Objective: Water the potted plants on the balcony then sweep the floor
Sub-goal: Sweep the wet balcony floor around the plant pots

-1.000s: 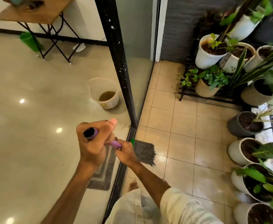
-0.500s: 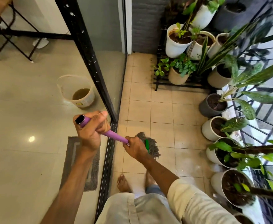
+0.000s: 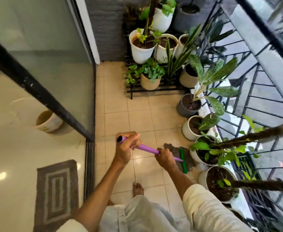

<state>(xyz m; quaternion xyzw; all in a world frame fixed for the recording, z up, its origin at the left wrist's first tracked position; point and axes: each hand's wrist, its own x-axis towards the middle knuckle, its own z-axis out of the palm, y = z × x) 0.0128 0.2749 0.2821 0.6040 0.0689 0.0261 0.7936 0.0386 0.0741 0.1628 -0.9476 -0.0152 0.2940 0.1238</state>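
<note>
1. My left hand [image 3: 127, 144] is wrapped around the top end of the purple broom handle [image 3: 147, 149], just below its black cap. I judge this grip works as the pivot that steers the stroke.
2. My right hand [image 3: 165, 157] is closed around the same handle lower down, close to the green broom head [image 3: 183, 160]. Holding low there lets me press the bristles against the floor.
3. The grey bristles [image 3: 175, 150] lie on the balcony floor [image 3: 137, 118], right beside the white pots along the railing [image 3: 254, 97]. I take it the head is angled in there to draw out dirt from around the pot bases.
4. The potted plants [image 3: 192, 124] stand in a row along the railing and on the black rack [image 3: 154, 90] in the far corner, which leaves the middle tiles open for sweeping.
5. The soil in several pots looks dark, so I judge the watering done and the sweeping under way.
6. The bucket [image 3: 48, 122] sits indoors behind the glass door [image 3: 53, 56], clear of the broom, and the mat [image 3: 57, 193] lies inside by the door track.
7. My bare foot [image 3: 138, 189] is planted on the tiles behind the broom, out of the stroke.
</note>
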